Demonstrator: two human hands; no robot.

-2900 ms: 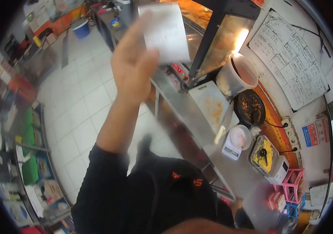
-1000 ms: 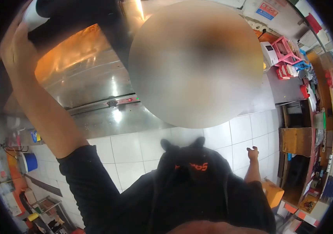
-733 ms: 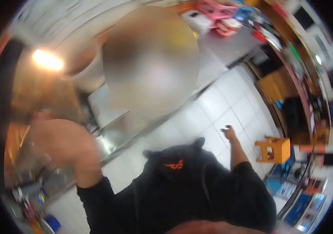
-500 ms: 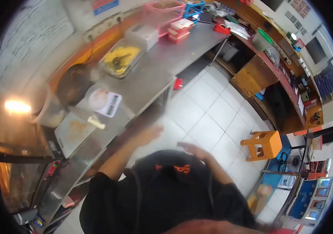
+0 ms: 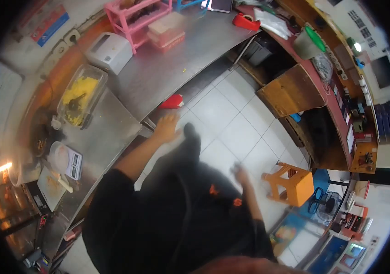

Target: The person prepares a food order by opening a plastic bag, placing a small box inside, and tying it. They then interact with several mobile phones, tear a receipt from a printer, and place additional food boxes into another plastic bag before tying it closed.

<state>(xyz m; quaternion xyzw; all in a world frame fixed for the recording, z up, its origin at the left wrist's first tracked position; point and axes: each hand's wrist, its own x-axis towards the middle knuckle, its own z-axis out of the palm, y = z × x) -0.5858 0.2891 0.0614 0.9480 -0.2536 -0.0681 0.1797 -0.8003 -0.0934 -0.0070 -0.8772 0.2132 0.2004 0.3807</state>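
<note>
Hovering hands [image 5: 166,128] between counter edge [image 5: 190,79] and stool [image 5: 299,186]

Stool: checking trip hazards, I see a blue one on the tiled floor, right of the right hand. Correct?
The stool is orange, not blue, in the head view; it is on the tiled floor, right of the right hand.

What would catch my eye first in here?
Probably the bright orange stool, standing on the pale tiled floor at the lower right. Next might come the yellow food in a clear tub on the metal counter at the left, then the glowing light near the left edge.
</note>
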